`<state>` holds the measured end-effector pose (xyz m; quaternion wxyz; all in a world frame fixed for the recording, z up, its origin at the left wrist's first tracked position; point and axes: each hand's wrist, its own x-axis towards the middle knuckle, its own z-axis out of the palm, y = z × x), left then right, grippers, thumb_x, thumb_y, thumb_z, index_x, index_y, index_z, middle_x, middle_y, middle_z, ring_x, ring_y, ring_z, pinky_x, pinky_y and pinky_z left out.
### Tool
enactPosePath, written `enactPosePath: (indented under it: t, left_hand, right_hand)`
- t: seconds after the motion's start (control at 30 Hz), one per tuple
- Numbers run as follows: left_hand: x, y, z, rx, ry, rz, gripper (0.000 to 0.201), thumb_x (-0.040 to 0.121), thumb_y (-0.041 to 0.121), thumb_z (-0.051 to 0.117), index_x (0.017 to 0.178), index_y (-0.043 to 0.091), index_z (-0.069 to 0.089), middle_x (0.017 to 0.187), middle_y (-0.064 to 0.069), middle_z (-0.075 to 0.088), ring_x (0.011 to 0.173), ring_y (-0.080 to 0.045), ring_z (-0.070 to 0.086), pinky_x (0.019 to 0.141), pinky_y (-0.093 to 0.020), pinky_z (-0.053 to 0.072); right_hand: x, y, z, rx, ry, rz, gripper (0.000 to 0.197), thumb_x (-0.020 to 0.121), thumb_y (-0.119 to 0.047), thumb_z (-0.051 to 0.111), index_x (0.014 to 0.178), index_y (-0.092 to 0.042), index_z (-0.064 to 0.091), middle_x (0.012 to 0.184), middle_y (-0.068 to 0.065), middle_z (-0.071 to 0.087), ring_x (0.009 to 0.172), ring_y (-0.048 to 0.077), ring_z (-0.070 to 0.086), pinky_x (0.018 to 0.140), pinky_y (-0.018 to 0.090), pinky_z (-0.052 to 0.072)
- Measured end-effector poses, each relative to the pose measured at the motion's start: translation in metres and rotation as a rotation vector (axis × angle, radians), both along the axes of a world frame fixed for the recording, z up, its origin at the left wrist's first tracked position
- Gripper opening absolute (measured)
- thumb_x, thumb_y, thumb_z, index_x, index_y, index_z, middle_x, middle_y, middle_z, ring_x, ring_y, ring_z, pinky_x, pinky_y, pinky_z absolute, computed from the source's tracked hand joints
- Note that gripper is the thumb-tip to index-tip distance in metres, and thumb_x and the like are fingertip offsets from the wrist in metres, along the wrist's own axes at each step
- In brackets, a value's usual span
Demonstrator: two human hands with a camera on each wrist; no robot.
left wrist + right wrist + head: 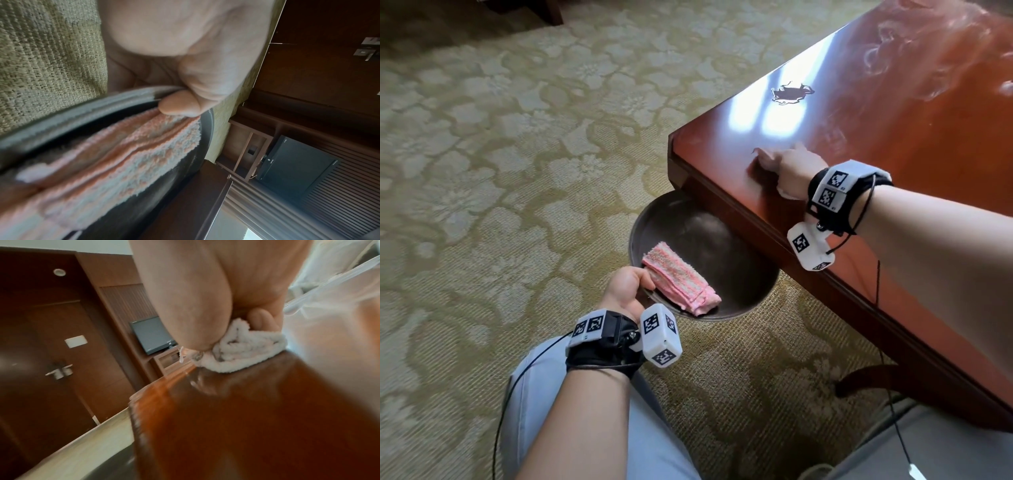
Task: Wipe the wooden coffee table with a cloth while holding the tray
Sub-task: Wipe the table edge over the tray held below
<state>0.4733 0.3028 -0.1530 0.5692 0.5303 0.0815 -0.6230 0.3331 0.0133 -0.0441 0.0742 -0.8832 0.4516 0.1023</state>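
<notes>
Left hand: my left hand (627,291) grips the rim of the round dark metal tray (671,212), thumb on top, held below the table corner.
Tray contents: a folded pink towel (681,282) lies inside.
Right hand: my right hand (789,168) clutches a bunched white cloth (244,352), pressing it onto the glossy reddish wooden coffee table (876,120) near its corner.

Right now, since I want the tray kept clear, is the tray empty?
No: a folded pink cloth lies in the dark round tray that the left hand holds by its rim.
</notes>
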Motion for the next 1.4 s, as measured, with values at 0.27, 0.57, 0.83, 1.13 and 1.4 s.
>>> enactPosePath:
  t: [0.27, 0.57, 0.83, 1.13, 1.4]
  left_hand:
    - [-0.001, 0.001, 0.003, -0.009, -0.005, 0.001, 0.029, 0.061, -0.002, 0.038, 0.086, 0.005, 0.049, 0.098, -0.022, 0.057, 0.078, -0.037, 0.063, 0.065, -0.041, 0.06]
    - [-0.001, 0.004, 0.005, 0.01, 0.024, 0.017, 0.042, 0.06, -0.001, 0.037, 0.098, -0.006, 0.052, 0.101, -0.026, 0.059, 0.086, -0.041, 0.062, 0.062, -0.042, 0.06]
    - [0.005, 0.004, 0.0, 0.021, 0.055, 0.036, 0.034, 0.059, -0.002, 0.036, 0.09, -0.002, 0.05, 0.087, -0.02, 0.059, 0.068, -0.037, 0.063, 0.053, -0.037, 0.058]
    - [0.005, 0.004, -0.007, 0.024, 0.049, 0.046, 0.05, 0.058, -0.002, 0.037, 0.107, 0.0, 0.049, 0.104, -0.024, 0.056, 0.083, -0.038, 0.061, 0.065, -0.041, 0.06]
    - [0.009, 0.005, -0.008, 0.047, 0.045, -0.008, 0.049, 0.057, 0.0, 0.039, 0.105, 0.007, 0.048, 0.109, -0.022, 0.053, 0.09, -0.039, 0.057, 0.061, -0.043, 0.06]
  right_hand:
    - [0.01, 0.069, -0.006, 0.06, -0.165, 0.463, 0.051, 0.089, 0.0, 0.054, 0.131, -0.029, 0.058, 0.1, -0.001, 0.036, 0.061, 0.008, 0.039, 0.057, 0.024, 0.032]
    - [0.037, -0.004, 0.004, 0.078, -0.433, -0.015, 0.052, 0.075, 0.001, 0.055, 0.122, -0.02, 0.064, 0.122, 0.0, 0.064, 0.107, 0.016, 0.064, 0.089, 0.027, 0.053]
    - [0.065, -0.032, 0.006, -0.074, -0.012, -0.094, 0.035, 0.085, -0.001, 0.057, 0.12, -0.007, 0.055, 0.115, 0.018, 0.056, 0.117, 0.032, 0.056, 0.091, 0.037, 0.049]
    - [0.088, 0.011, -0.006, 0.048, -0.18, 0.167, 0.044, 0.091, -0.012, 0.054, 0.134, -0.023, 0.057, 0.136, 0.015, 0.049, 0.118, 0.031, 0.051, 0.091, 0.03, 0.041]
    - [0.047, 0.068, 0.015, -0.014, -0.274, 0.326, 0.021, 0.085, 0.002, 0.05, 0.085, -0.016, 0.06, 0.068, -0.01, 0.037, 0.077, 0.021, 0.043, 0.068, 0.023, 0.027]
